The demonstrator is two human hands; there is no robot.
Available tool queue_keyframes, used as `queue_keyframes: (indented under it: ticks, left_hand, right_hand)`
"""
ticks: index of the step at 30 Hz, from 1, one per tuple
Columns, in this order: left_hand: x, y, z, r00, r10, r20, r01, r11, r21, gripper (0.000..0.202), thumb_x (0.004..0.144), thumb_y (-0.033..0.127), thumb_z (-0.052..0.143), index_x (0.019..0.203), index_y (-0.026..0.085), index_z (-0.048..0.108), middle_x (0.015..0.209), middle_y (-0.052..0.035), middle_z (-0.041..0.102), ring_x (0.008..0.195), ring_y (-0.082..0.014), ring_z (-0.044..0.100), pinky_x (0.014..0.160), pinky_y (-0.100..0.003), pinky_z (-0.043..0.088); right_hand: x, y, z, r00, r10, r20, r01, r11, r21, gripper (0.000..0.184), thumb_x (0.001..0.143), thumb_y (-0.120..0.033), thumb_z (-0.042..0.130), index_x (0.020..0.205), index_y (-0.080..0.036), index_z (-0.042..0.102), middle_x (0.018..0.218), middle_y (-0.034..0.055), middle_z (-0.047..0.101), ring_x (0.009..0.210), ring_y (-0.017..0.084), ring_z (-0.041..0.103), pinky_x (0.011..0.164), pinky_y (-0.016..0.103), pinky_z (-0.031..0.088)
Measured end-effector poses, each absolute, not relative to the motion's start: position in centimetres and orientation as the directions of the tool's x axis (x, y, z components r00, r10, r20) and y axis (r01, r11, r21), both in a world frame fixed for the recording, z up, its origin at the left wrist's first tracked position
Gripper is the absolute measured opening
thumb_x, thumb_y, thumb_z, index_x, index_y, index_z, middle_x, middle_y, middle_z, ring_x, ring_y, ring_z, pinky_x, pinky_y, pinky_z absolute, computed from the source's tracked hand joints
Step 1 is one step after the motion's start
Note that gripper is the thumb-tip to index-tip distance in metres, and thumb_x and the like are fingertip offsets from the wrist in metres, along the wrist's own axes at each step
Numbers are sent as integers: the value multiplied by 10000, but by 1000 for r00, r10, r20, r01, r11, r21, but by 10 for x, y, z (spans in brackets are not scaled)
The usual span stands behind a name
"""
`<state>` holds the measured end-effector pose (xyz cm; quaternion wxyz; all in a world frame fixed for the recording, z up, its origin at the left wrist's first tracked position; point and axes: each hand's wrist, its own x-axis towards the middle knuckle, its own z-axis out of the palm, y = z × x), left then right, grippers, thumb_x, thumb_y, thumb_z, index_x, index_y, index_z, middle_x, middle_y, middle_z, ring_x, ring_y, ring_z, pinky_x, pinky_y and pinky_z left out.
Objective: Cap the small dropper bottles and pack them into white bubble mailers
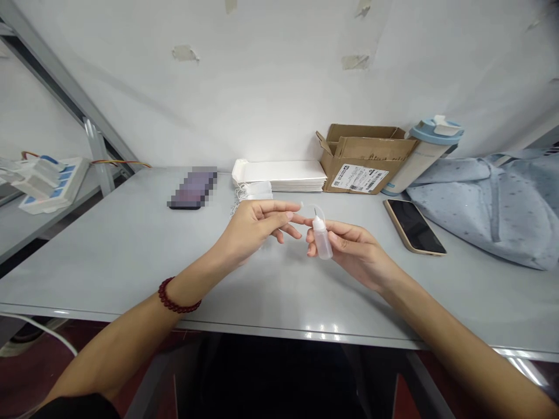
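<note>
My right hand [354, 254] is closed around a small clear bottle [323, 243], held upright just above the grey table [131, 256], thin tip up; my left hand [257, 224] is loosely open, fingertips [297, 219] right at the tip; I cannot tell whether they pinch anything; a phone [414, 227] lies to the right, a cardboard box [362, 158] behind.

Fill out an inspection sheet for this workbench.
Surface: grey table, glossy.
Job's things: needle-tip bottle, translucent, tip up.
Clutter: phone, second phone, cardboard box, white paper stack, tumbler, blue fabric bag.
Hands: right hand grips the bottle; left hand fingertips at its needle, grip unclear.
Cables: orange wires by power strip; white cable below table edge.
Surroundings: white wall with tape scraps; metal frame left.
</note>
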<state>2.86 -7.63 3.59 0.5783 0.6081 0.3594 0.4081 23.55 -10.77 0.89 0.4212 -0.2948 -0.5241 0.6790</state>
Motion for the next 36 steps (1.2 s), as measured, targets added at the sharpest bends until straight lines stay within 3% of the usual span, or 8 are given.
queue_keyframes:
  ticks: [12, 19, 27, 36]
  left_hand:
    - [26, -71, 35, 405, 911, 79, -12, -81, 997, 297, 791, 272, 648, 1060, 147, 670, 973, -97, 695, 762, -158, 636, 605, -257, 483]
    - [27, -72, 35, 401, 909, 114, 109, -171, 979, 225, 802, 360, 625, 867, 160, 707, 889, -61, 686, 617, -104, 558, 594, -253, 473]
    - [28, -73, 36, 377, 913, 157, 102, -210, 972, 268, 841, 388, 574, 857, 162, 718, 832, -63, 670, 658, -124, 557, 556, -245, 446]
    - [30, -76, 35, 410, 908, 85, 126, -148, 981, 250, 829, 374, 580, 781, 173, 721, 783, -41, 657, 583, -100, 497, 541, -245, 420]
  right_hand:
    - [235, -108, 9, -456, 890, 10, -246, -115, -963, 237, 837, -297, 591, 1032, -201, 685, 962, 57, 665, 777, 162, 611, 832, 364, 444]
    - [236, -107, 9, -479, 878, -14, -222, -137, -965, 268, 856, -297, 575, 1090, -205, 667, 944, 57, 665, 738, 146, 596, 830, 367, 441]
    - [235, -107, 9, -489, 872, -17, -214, -139, -967, 238, 847, -296, 585, 1033, -190, 688, 912, 63, 672, 672, 126, 555, 767, 351, 437]
    - [235, -108, 10, -507, 862, -22, -211, -148, -966, 229, 850, -296, 580, 1015, -185, 693, 909, 63, 658, 692, 131, 557, 768, 345, 435]
